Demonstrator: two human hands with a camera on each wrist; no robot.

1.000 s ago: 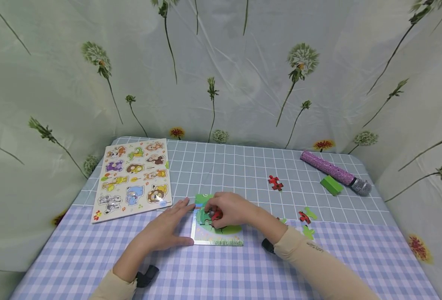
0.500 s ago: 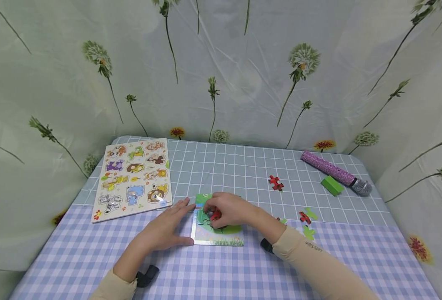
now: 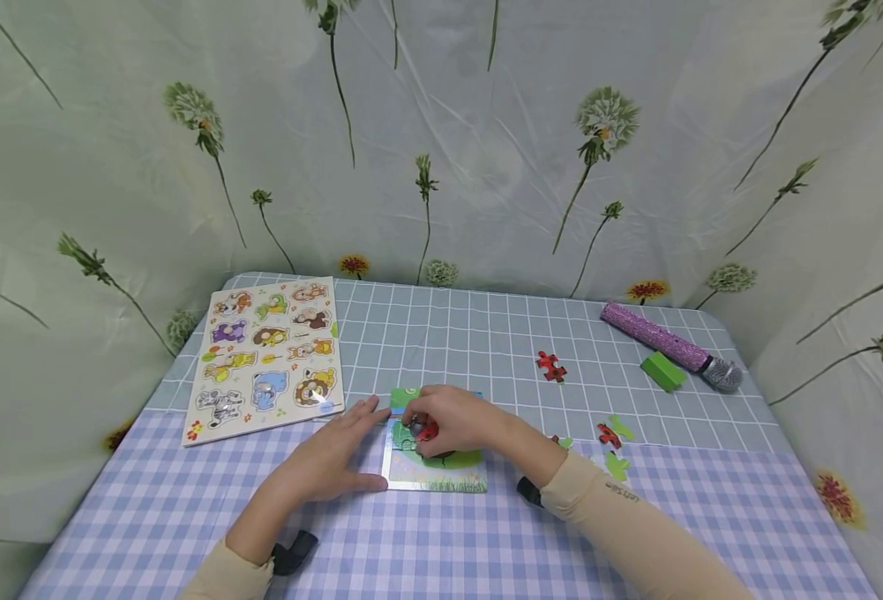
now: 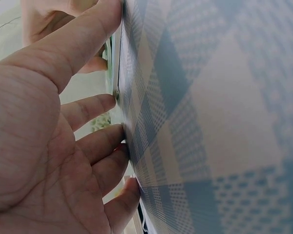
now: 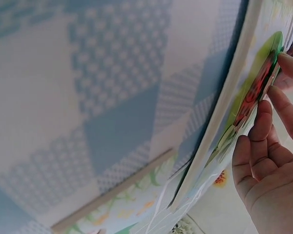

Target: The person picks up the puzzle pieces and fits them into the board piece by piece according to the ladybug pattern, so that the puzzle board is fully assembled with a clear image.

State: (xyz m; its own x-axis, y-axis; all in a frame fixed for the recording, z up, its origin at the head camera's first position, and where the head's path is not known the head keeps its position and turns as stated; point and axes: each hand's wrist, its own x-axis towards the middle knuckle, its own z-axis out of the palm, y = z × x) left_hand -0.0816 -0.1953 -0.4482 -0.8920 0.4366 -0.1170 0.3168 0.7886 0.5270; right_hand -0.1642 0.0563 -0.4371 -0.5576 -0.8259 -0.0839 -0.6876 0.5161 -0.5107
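Pinching a red-and-green puzzle piece (image 3: 428, 432) on a small picture board (image 3: 428, 475), lower center of the frame, the right hand (image 3: 456, 418) bends its fingers; the left hand (image 3: 329, 457), fingers extended and gripping nothing, touches the board's left edge. An animal puzzle (image 3: 265, 357) lies at left, a purple microphone (image 3: 655, 335) at right.

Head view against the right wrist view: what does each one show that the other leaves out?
Only the head view shows the purple glittery microphone, the small green block and the pale rectangular board of animal pictures.

Only the right wrist view shows the palm side of the right hand.

Both show that hand's fingers at the flat rectangular red-and-green picture board, the blue-and-white checked cloth and the pale flower-printed backdrop.
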